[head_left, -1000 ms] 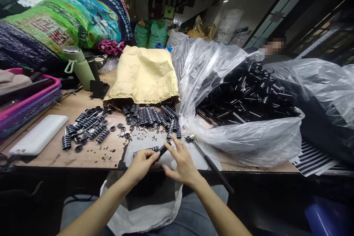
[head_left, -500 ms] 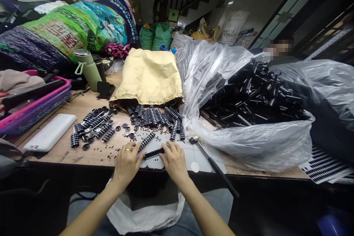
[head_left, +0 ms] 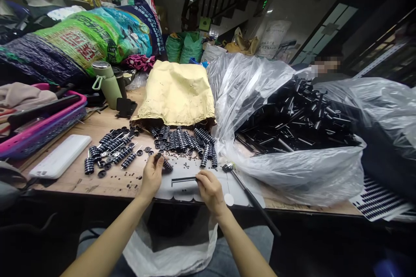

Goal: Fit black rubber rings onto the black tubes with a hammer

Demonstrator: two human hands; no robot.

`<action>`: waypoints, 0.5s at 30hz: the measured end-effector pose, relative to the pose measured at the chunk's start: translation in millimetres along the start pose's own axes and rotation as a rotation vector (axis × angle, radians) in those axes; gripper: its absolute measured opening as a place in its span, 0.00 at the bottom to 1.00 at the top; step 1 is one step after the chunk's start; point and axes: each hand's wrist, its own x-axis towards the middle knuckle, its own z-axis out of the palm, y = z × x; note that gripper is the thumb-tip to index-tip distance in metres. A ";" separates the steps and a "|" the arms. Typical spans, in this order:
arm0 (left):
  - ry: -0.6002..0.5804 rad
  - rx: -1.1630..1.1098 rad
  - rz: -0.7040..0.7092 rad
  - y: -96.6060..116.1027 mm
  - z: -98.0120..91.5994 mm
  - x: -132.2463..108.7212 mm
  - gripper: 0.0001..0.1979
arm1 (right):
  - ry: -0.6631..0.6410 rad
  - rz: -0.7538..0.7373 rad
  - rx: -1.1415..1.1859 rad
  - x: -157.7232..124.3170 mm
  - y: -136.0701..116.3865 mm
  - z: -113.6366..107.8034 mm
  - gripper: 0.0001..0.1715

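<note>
Hands at near counter (head_left: 81,179) edge: left hand (head_left: 152,176) pinched on a stacked-disc spindle (head_left: 166,164), right hand (head_left: 209,186) closed on a thin black rod (head_left: 182,179) lying on grey mat (head_left: 201,188). Risk: loose washers (head_left: 130,176) nearby could scatter w/ a careless sweep; hammer (head_left: 250,194) overhangs edge.

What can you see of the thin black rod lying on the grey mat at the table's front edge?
The thin black rod is slim, straight and dark, plastic or metal by its look, with a short bend down at its left end. It lies flat and almost level across the grey mat. The right hand pinches its right end against the mat. The left hand is apart from it, at a stack of black ringed discs just behind.
</note>
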 end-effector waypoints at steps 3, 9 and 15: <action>-0.214 -0.189 -0.301 14.3 9.5 -3.0 0.19 | 0.132 -0.078 0.024 0.3 3.2 -7.3 0.15; -0.572 -0.253 -0.589 38.3 21.4 -19.5 0.19 | -0.115 0.030 0.008 17.6 -18.6 -30.1 0.23; -0.474 -0.128 -0.234 30.9 33.8 -29.7 0.13 | -0.297 0.301 -0.010 17.6 -44.8 -23.3 0.60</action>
